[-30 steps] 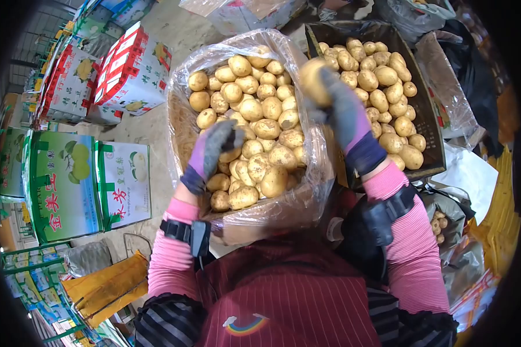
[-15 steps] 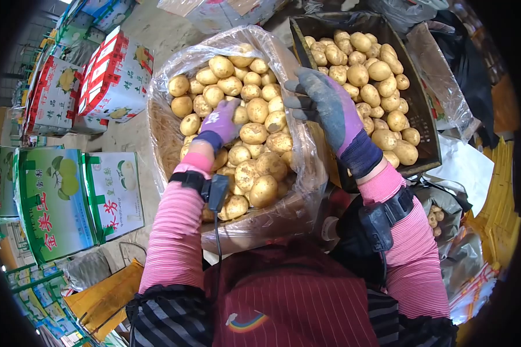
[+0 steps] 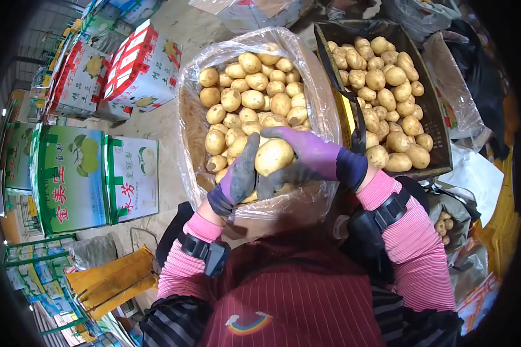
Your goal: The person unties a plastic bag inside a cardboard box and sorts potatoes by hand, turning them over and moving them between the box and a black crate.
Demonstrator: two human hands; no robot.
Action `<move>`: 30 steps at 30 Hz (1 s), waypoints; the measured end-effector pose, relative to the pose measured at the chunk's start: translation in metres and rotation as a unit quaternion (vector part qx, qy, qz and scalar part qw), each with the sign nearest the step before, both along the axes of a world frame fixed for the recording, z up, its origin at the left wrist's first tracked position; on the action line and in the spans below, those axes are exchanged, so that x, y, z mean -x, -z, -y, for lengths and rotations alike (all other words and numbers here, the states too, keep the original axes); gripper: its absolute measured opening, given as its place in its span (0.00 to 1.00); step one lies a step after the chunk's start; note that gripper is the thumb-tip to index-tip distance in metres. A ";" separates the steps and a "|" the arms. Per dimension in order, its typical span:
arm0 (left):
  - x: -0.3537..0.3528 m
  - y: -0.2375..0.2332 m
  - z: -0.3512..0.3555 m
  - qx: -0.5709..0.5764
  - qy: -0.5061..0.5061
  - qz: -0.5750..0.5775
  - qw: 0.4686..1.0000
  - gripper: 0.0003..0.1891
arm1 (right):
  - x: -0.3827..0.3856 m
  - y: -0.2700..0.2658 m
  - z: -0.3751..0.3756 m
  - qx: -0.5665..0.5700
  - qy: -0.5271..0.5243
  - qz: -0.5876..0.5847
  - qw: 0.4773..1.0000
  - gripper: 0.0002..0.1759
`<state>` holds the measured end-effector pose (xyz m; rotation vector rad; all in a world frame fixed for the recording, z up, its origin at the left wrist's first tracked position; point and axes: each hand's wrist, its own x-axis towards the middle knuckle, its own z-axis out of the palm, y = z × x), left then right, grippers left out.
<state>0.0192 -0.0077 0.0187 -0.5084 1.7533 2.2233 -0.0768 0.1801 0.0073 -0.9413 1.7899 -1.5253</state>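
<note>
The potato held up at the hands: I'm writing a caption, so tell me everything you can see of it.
The potato is rounded and pale yellow-brown, with smooth-looking skin carrying small darker specks. It looks whole; its underside is hidden. It is held above the near part of a plastic-lined box of other potatoes. The gloved right hand grips it, thumb across the far side, fingers below; the gloved left hand seems to touch its left side.

Bright light shows me the potato (image 3: 275, 157) sharply; glare streaks the plastic liner (image 3: 323, 98), the green carton (image 3: 75, 179) at left curves, and the rounded edges go black.
</note>
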 end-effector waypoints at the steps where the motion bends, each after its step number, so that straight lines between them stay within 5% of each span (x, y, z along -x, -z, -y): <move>1: 0.000 0.005 0.003 -0.109 -0.033 0.027 0.993 0.24 | 0.000 -0.004 -0.002 -0.038 -0.019 0.005 0.999 0.59; 3: -0.004 0.008 0.038 0.313 0.113 -0.050 0.942 0.26 | 0.003 -0.015 -0.005 -0.089 0.025 -0.015 0.996 0.51; 5: 0.009 0.012 0.063 0.258 0.012 -0.022 0.966 0.24 | 0.017 -0.019 -0.013 -0.022 0.208 0.092 0.973 0.43; 7: 0.025 0.030 0.102 0.468 -0.059 -0.006 0.882 0.26 | 0.041 -0.030 -0.033 0.023 0.319 0.207 0.925 0.34; 9: 0.036 0.048 0.141 0.605 0.030 -0.027 0.795 0.30 | 0.064 -0.005 -0.041 0.250 0.394 0.304 0.830 0.28; 10: 0.043 0.029 0.128 0.647 0.066 0.034 0.759 0.34 | 0.072 -0.001 -0.044 0.275 0.431 0.332 0.793 0.26; 11: 0.051 0.029 0.124 0.646 0.067 0.035 0.760 0.34 | 0.072 -0.005 -0.040 0.273 0.432 0.333 0.793 0.26; 13: 0.069 0.034 0.121 0.683 0.258 0.184 0.658 0.37 | 0.069 -0.011 -0.032 0.241 0.462 0.330 0.787 0.26; 14: 0.075 0.049 0.125 0.703 0.286 0.204 0.618 0.37 | 0.067 -0.006 -0.030 0.231 0.405 0.295 0.834 0.25; 19: 0.077 0.049 0.134 0.687 0.309 0.206 0.624 0.34 | 0.047 -0.023 -0.018 0.131 0.342 0.236 0.900 0.29; 21: 0.057 0.035 0.130 0.647 0.187 0.072 0.735 0.33 | 0.042 -0.025 -0.015 0.058 0.283 0.212 0.934 0.30; 23: 0.038 0.024 0.129 0.313 0.019 0.037 0.949 0.31 | 0.035 -0.014 -0.011 0.044 0.256 0.205 0.944 0.30; 24: 0.028 0.006 0.116 0.180 -0.003 0.013 0.984 0.30 | 0.030 -0.005 -0.010 0.021 0.205 0.132 0.970 0.31; 25: 0.020 -0.009 0.106 0.044 -0.025 -0.014 0.999 0.29 | 0.026 0.001 -0.007 -0.001 0.152 0.055 0.987 0.32; 28: 0.005 -0.029 0.077 -0.117 -0.024 -0.016 0.993 0.27 | 0.005 0.004 0.006 0.018 0.090 0.017 0.996 0.43; 30: 0.004 -0.018 0.064 -0.110 -0.019 0.004 0.994 0.26 | -0.011 0.000 0.014 0.039 0.078 -0.077 0.993 0.49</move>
